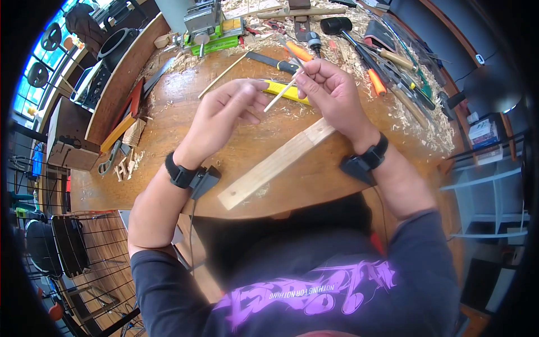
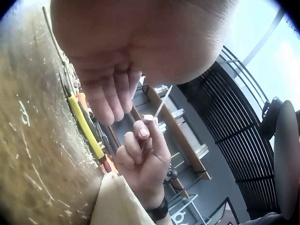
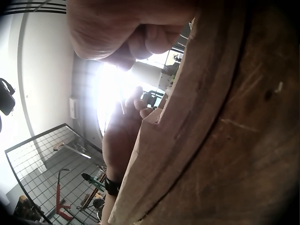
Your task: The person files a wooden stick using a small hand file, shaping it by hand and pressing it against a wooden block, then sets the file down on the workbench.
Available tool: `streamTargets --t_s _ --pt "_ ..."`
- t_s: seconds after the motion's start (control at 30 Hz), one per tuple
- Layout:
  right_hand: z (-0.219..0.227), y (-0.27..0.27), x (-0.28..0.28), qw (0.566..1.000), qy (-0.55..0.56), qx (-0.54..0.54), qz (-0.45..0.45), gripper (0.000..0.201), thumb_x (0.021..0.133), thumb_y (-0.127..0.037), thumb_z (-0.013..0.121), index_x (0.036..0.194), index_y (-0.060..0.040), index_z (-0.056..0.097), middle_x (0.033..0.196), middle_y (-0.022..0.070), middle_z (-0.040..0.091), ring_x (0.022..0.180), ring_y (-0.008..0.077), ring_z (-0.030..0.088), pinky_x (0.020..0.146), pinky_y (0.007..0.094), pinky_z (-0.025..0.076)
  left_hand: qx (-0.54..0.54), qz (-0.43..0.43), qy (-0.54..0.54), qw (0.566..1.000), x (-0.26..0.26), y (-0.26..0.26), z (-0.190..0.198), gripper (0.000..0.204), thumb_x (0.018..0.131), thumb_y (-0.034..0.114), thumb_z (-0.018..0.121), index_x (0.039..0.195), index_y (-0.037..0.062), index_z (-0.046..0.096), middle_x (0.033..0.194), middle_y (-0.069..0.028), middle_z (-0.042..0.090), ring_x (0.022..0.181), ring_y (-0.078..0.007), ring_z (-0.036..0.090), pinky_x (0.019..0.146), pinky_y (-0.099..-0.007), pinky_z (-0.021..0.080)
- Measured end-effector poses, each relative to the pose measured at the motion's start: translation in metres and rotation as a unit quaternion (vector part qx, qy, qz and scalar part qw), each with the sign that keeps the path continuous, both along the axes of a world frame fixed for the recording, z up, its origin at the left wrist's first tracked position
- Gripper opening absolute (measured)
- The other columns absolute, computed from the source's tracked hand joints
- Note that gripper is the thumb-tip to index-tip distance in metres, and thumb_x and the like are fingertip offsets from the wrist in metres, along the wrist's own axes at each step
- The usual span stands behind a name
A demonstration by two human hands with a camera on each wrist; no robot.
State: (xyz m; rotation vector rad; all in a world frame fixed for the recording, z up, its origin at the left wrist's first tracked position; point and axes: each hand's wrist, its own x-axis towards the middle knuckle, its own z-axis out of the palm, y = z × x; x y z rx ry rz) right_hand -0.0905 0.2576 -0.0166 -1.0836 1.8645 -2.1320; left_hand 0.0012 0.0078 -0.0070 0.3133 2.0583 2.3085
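My right hand (image 1: 332, 94) pinches a thin pale wooden stick (image 1: 279, 99) between thumb and fingers, above the workbench. From the same fingertips juts a thin pointed strip (image 2: 164, 100), seen in the left wrist view; I cannot tell whether it is wood or metal. My left hand (image 1: 220, 115) hovers by the stick's lower end with loosely bent fingers and nothing visible in its grasp. Below the hands lies a flat wooden bar (image 1: 275, 162), slanting across the bench, with a small hole near its near end. A notch (image 3: 157, 117) shows in its edge in the right wrist view.
Beyond the hands lie a yellow tool (image 1: 288, 92), an orange handle (image 1: 299, 51) and a thin wooden strip (image 1: 224, 74). Wood shavings, a black mallet (image 1: 337, 25) and several tools crowd the back right. A green-based vise (image 1: 214, 44) stands at the back.
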Motion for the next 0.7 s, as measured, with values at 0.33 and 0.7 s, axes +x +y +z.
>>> streamTargets --t_s 0.33,0.7 --pt "0.000 -0.001 0.004 0.999 0.016 0.029 0.002 0.016 0.108 -0.011 0.072 0.116 0.0025 0.070 0.102 0.0003 0.072 0.089 0.0047 0.067 0.081 0.0212 0.055 -0.133 -0.053 0.037 0.989 0.003 -0.002 -0.004 0.021 0.110 0.008 0.067 0.128 -0.0024 0.072 0.111 -0.0047 0.077 0.102 -0.0105 0.070 0.095 -0.0280 0.056" --pt "0.005 0.003 0.007 0.998 0.019 0.053 -0.038 0.023 0.113 -0.025 0.067 0.114 -0.0020 0.073 0.096 0.0008 0.074 0.080 0.0034 0.060 0.071 0.0210 0.049 0.021 -0.021 0.039 0.999 -0.004 -0.006 -0.003 0.029 0.112 0.009 0.062 0.139 -0.0023 0.061 0.115 -0.0114 0.079 0.105 -0.0166 0.075 0.099 -0.0323 0.059"
